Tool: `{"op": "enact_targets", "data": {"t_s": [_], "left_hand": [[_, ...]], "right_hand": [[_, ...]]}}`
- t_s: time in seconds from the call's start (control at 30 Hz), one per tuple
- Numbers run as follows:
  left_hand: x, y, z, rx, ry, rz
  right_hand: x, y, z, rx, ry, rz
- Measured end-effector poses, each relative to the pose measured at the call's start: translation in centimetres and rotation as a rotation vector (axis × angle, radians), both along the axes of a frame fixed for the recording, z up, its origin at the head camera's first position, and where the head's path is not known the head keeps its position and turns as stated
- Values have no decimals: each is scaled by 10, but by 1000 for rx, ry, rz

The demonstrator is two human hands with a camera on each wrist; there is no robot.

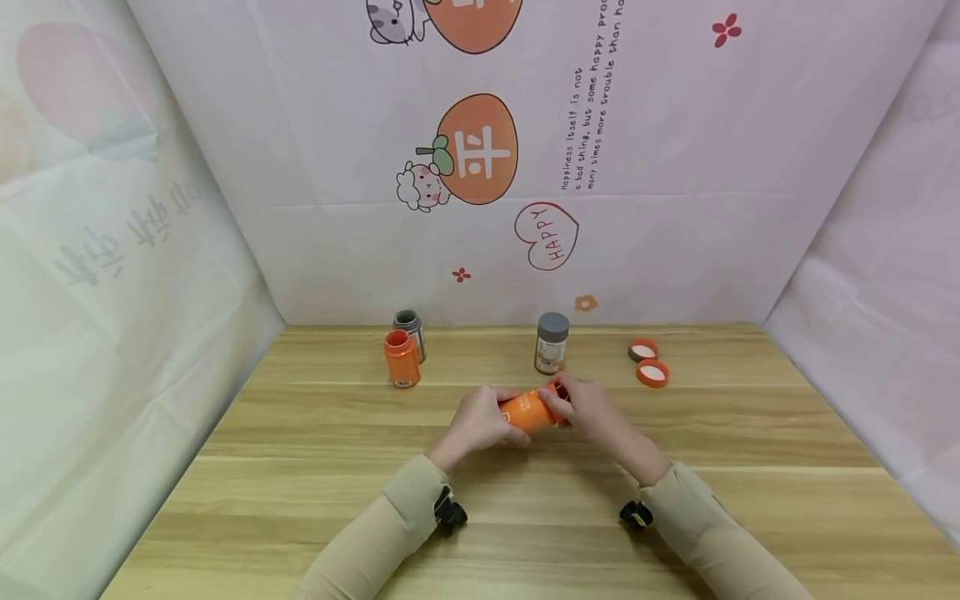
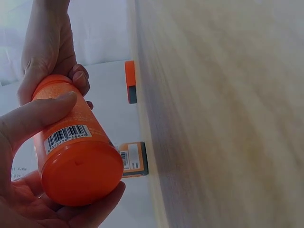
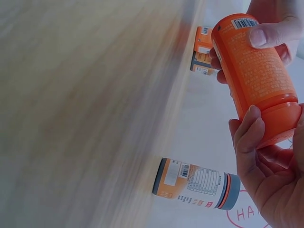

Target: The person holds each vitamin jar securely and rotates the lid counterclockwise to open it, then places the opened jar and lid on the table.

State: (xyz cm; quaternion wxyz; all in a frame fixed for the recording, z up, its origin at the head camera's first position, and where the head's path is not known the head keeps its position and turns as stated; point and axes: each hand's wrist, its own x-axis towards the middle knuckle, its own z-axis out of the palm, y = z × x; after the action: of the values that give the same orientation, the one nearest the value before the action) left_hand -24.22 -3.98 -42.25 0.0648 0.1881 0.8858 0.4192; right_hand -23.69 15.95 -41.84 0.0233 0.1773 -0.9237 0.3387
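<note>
An orange bottle [image 1: 527, 412] is held tilted just over the table between both hands. My left hand [image 1: 480, 421] grips its body near the base, thumb across the barcode side in the left wrist view. My right hand [image 1: 596, 414] has its fingers and thumb around the orange cap [image 3: 280, 122] at the other end. The cap sits on the bottle's neck with a thin seam showing. Behind the hands stands a capped grey-lidded bottle [image 1: 552, 343], upright.
At the back left, an uncapped orange bottle [image 1: 402, 360] stands in front of an uncapped grey bottle [image 1: 410, 330]. Two loose caps lie at the back right, a grey-and-orange cap [image 1: 642, 350] and an orange cap [image 1: 652, 373]. A printed white cloth [image 1: 337, 250] rises behind the wooden table [image 1: 525, 533].
</note>
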Motion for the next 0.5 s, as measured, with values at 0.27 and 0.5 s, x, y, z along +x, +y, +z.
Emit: {"op": "enact_targets", "data": {"t_s": [0.27,0.5], "left_hand": [[0,0,2,-2,-2,-8],[0,0,1,36,-50,-8]], "right_hand": [[0,1,-1,8,-1,4],[1,1,0,13,17,6]]}}
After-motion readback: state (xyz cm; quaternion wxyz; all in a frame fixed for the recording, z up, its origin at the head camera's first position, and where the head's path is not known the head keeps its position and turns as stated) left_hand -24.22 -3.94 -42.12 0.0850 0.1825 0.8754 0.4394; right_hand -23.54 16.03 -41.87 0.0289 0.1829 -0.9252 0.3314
